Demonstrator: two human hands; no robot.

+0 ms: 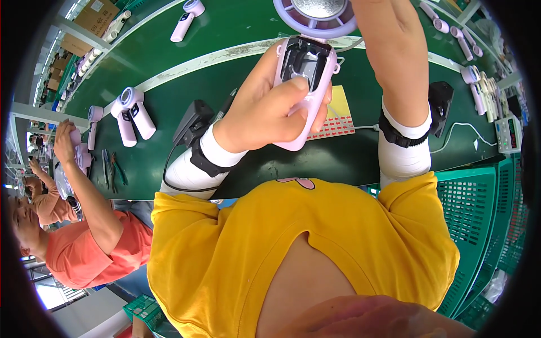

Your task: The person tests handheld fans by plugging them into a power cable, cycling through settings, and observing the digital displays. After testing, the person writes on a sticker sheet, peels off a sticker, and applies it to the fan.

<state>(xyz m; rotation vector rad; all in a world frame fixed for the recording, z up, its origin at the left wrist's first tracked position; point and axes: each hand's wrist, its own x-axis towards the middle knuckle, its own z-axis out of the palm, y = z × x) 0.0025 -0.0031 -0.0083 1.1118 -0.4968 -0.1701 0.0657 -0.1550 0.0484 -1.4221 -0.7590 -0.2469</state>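
A lilac handheld fan is tilted in my left hand. My left fingers wrap round its handle, and the thumb presses on the glossy black display panel. Its round head, with a silver centre, reaches the top edge of the view. My right hand is beside that fan head and is cut off at the top, so its fingers are hidden. White sleeves and black straps with black box-like devices are on both forearms. Beneath the fan lies a yellow card with red marks.
More lilac fans stand on the green table at left, near pliers. Another fan lies at the far side. At right are several fans, a small meter box with a white cable, and green crates. A co-worker sits at left.
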